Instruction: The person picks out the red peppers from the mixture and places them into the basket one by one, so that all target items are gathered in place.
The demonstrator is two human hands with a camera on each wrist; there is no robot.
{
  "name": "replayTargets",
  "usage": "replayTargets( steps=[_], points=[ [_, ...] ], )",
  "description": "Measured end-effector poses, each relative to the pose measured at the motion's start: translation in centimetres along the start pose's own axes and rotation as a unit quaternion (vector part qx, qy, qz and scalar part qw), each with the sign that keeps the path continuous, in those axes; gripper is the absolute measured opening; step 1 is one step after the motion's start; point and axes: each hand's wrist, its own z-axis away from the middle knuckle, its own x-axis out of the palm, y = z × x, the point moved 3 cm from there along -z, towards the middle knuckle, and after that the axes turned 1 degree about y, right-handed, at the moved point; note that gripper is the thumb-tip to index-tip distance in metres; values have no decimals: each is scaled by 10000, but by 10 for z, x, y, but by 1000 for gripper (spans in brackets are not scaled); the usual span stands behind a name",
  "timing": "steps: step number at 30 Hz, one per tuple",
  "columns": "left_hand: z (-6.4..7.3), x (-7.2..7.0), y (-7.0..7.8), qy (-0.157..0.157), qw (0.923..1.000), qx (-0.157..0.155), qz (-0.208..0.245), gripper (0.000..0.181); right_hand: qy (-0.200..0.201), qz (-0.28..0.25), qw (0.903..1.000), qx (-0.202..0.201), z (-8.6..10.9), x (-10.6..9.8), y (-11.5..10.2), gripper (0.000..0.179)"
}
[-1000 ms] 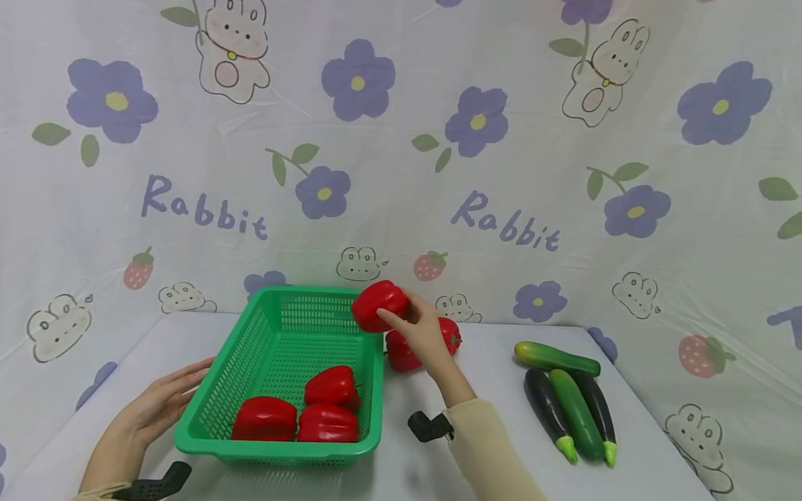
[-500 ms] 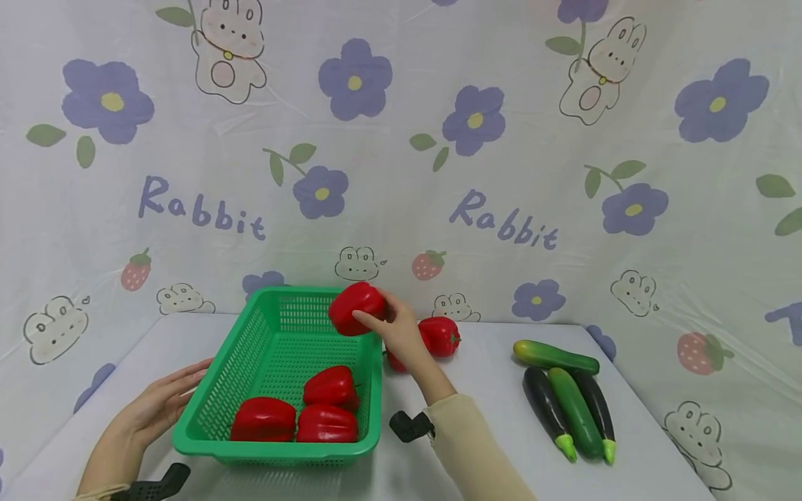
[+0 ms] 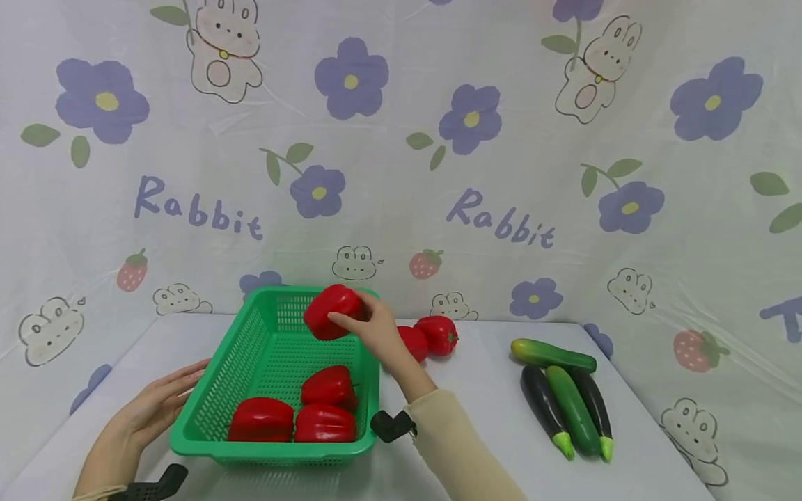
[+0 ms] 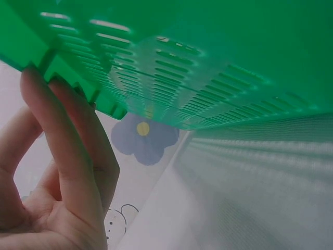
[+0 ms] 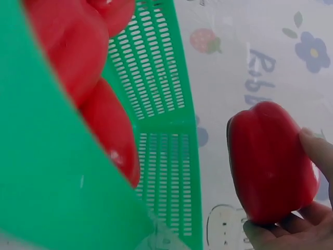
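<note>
My right hand (image 3: 376,327) grips a red bell pepper (image 3: 333,312) above the far right part of the green basket (image 3: 219,449). In the right wrist view, thumb and fingers hold this bell pepper (image 5: 270,161) from either side. Three more red bell peppers (image 3: 262,419) lie inside the basket at its near end. At the basket's left side, my left hand (image 3: 153,410) has its fingers extended against the rim. The left wrist view shows those fingertips touching the underside of the rim (image 4: 78,86).
Two red bell peppers (image 3: 436,335) lie on the white table (image 3: 476,410) right of the basket, one partly behind my right arm. Further right are two dark eggplants (image 3: 546,407) and two green cucumbers (image 3: 573,410). A printed cloth (image 3: 388,153) hangs behind the table.
My right hand has moved left with the red bell pepper, from over the basket's right rim to further inside. The left hand and basket stay nearly still.
</note>
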Motion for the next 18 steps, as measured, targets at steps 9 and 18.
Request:
replayTargets(
  steps=[9,18],
  points=[
    [1,0,-1,-89,9999,54,16,39,-287,45,9993,218,-3,23,-3,56],
    [1,1,1,-341,9992,102,194,42,-423,21,9981,446,-1,38,-3,55]
  ],
)
